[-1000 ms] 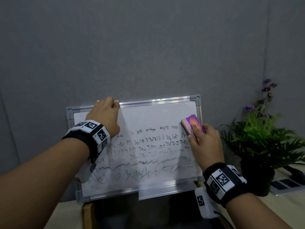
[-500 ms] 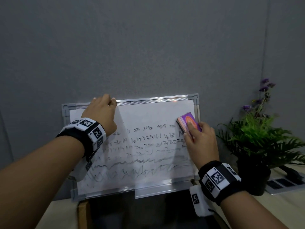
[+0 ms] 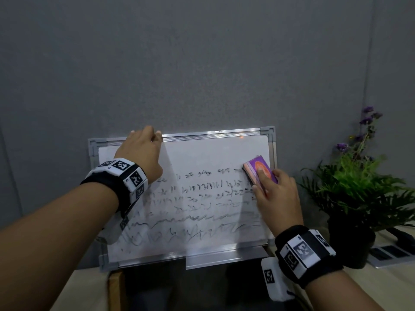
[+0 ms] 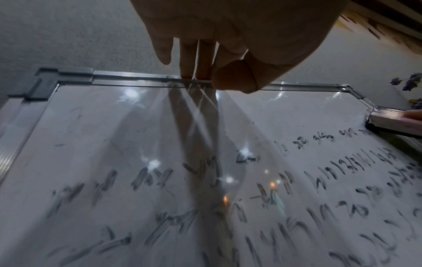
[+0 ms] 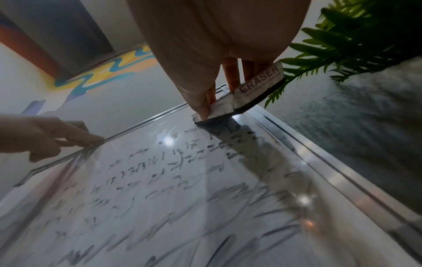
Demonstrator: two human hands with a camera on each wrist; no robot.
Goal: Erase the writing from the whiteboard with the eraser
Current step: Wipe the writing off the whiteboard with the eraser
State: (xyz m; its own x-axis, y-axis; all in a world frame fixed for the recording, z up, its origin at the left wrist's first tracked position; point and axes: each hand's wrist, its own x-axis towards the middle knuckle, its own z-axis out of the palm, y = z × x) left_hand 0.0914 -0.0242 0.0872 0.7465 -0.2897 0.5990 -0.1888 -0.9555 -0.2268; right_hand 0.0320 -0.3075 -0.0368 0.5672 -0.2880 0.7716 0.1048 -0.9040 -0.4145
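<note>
A metal-framed whiteboard [image 3: 213,151] leans upright against the grey wall, with several rows of smeared black writing across its middle and lower part. My left hand [image 3: 146,134] grips its top edge left of centre; in the left wrist view the fingers [image 4: 189,59] hook over the frame and the thumb presses the front. My right hand [image 3: 258,179] pinches a purple and orange eraser [image 3: 260,168] flat against the board, at the right end of the top row of writing. The eraser [image 5: 251,92] also shows in the right wrist view, felt side on the whiteboard [image 5: 182,198].
A potted fern [image 3: 363,187] with purple flowers, in a black pot [image 3: 350,245], stands close to the board's right side. A power strip [image 3: 393,252] lies on the pale table behind it. The board's marker tray [image 3: 224,259] juts out at the bottom.
The eraser has stayed near the board's right edge, shifting only slightly. The left hand keeps its hold on the top edge. The head view has drifted a little.
</note>
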